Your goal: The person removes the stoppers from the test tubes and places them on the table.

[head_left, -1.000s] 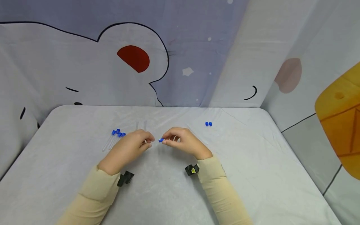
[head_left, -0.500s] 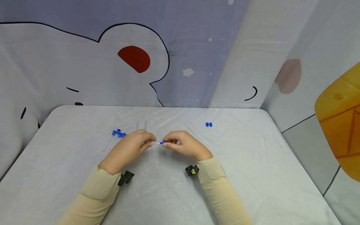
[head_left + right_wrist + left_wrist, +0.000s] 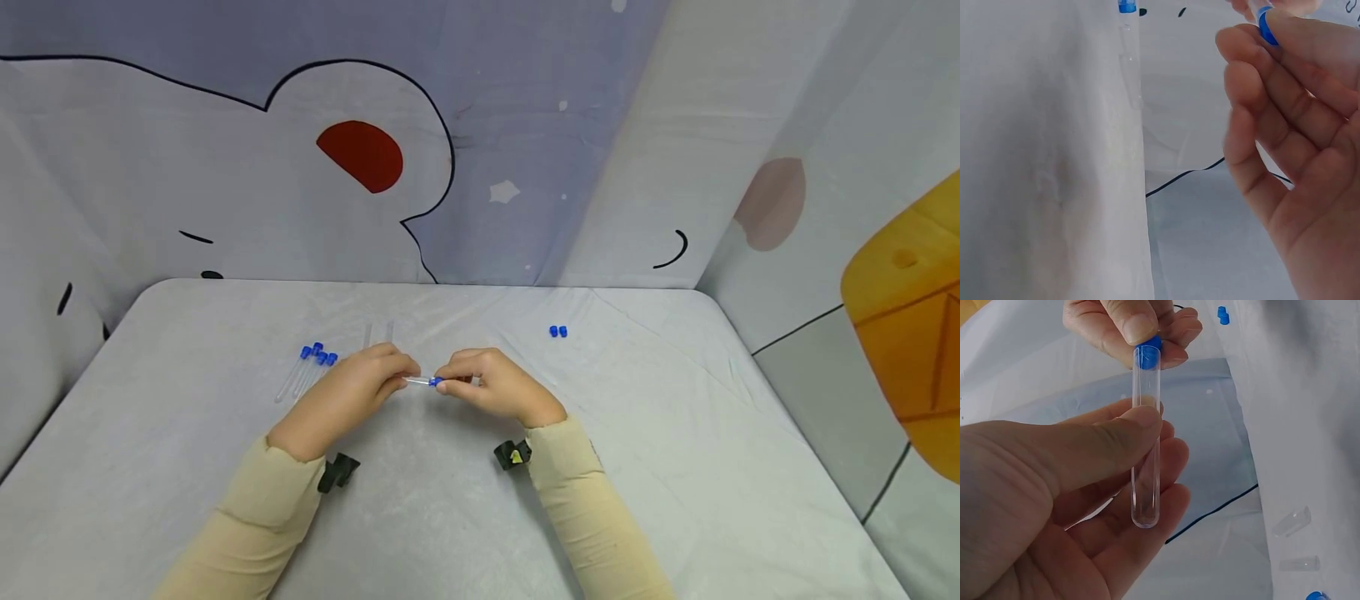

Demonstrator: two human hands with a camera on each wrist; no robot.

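Capping: the fitting of the cap (image 3: 1149, 351) into the tube (image 3: 1146, 462) is judged to be the step in hand; the cap's lower part is seen within the mouth, its top is left above the rim.
Push: a straight press along the tube appears to be called for, with the glass-clear wall held steady and not squeezed; full seating cannot be confirmed.
Left grip: the tube is pinched along its side by the left hand (image 3: 351, 393); its rounded end is pointed away from the other grip.
Right grip: the cap is pinched between thumb and fingers of the right hand (image 3: 497, 385).
Tube: clear, slim, straight, apparently without contents; held between the two grips.
Cap: bright blue, short.
Left of the left grip: four capped tubes (image 3: 321, 359) are laid close together.
Beyond the left grip: two open tubes (image 3: 389, 332) are laid side by side, apart.
Beyond and right of the right grip: two loose caps (image 3: 553, 332) are set as a pair.
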